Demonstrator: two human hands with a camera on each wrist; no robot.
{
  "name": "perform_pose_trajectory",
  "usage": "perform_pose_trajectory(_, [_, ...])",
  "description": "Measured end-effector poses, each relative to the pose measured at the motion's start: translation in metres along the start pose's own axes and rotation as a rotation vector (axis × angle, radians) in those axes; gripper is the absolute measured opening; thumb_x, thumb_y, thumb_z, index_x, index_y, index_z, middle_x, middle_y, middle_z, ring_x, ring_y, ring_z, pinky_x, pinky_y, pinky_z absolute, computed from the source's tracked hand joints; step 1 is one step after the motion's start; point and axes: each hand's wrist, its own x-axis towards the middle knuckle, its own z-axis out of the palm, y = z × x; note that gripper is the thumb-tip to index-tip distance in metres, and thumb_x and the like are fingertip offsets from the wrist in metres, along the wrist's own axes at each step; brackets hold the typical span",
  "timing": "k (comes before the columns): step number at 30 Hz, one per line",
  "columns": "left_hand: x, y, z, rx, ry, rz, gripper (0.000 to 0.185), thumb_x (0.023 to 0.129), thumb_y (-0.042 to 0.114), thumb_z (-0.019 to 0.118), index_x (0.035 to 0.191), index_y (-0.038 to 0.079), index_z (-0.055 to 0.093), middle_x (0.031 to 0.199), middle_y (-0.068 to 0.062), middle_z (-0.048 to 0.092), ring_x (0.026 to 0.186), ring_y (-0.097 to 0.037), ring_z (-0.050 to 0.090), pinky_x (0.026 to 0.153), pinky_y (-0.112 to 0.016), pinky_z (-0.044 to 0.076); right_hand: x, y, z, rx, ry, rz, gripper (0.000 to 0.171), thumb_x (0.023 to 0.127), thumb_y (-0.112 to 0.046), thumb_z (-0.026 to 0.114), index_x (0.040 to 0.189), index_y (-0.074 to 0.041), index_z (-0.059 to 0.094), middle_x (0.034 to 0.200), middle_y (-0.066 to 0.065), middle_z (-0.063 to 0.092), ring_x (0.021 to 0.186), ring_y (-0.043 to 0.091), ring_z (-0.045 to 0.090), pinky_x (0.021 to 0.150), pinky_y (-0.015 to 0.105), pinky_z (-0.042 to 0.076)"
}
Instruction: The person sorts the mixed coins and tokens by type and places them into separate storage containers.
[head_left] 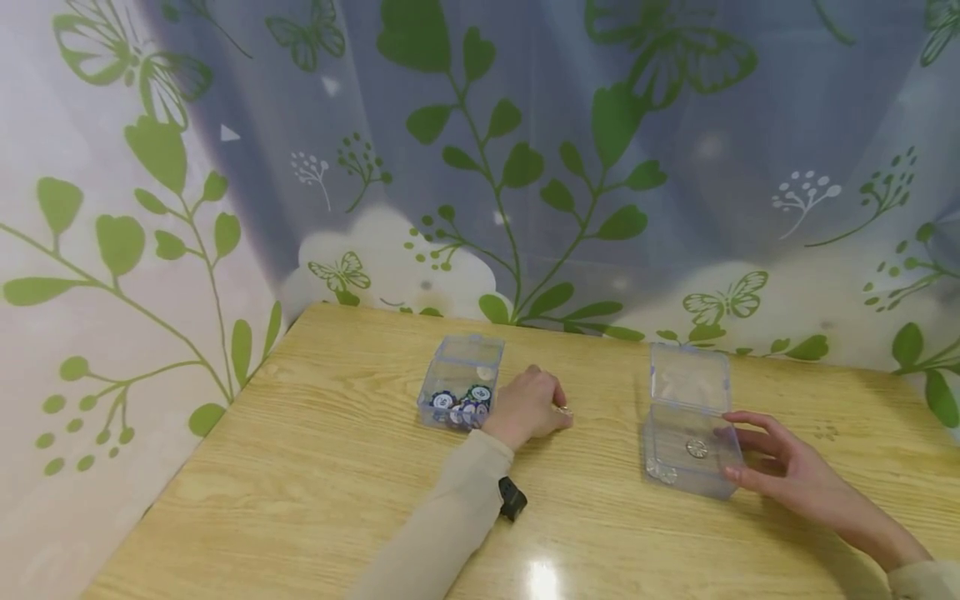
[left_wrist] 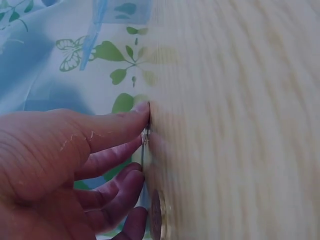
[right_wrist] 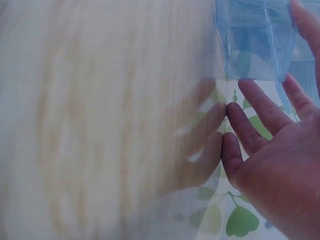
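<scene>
My left hand [head_left: 528,407] is low over the table, just right of a small clear box of poker chips [head_left: 468,406]. In the left wrist view its thumb and fingers pinch a thin coin [left_wrist: 145,134], seen edge-on against the wood. Another coin [left_wrist: 159,215] is near the little finger. My right hand [head_left: 795,467] rests against the right side of a second clear box [head_left: 701,483], fingers spread and fairly straight. This box has its lid raised and has a few silvery coins [head_left: 697,449] inside. In the right wrist view the fingertips [right_wrist: 247,86] are near the box's wall.
Both boxes stand on a wooden table [head_left: 585,517], lids tipped back. A patterned curtain [head_left: 540,208] hangs behind the table and along its left side. A black strap device [head_left: 513,500] is on the left wrist. Small marks [head_left: 827,430] show on the wood at right.
</scene>
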Motion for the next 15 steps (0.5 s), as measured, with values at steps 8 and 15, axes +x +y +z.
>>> perform_pose_trajectory(8, [0.0002,0.0063,0.0001,-0.002,-0.116,-0.017,0.019,0.087,0.039,0.082,0.094,0.022,0.078,0.116,-0.006,0.061,0.104,-0.026,0.062,0.086,-0.045,0.054,-0.0016,0.0020,0.0014,0.036,0.008,-0.018,0.064,0.097,-0.013,0.071,0.152,-0.010,0.038,0.131,-0.031,0.051,0.114,-0.021,0.049,0.081,0.016,0.052])
perform_pose_trajectory(15, [-0.0016,0.0105,-0.0017,0.041,-0.174,0.007,0.017,0.087,0.040,0.082,0.084,0.023,0.077,0.111,-0.001,0.062,0.099,-0.019,0.059,0.082,-0.039,0.052,-0.0009,-0.0017,0.0002,0.018,0.007,-0.013,0.065,0.097,-0.013,0.072,0.151,-0.008,0.037,0.142,0.000,0.059,0.112,-0.019,0.051,0.080,0.018,0.052])
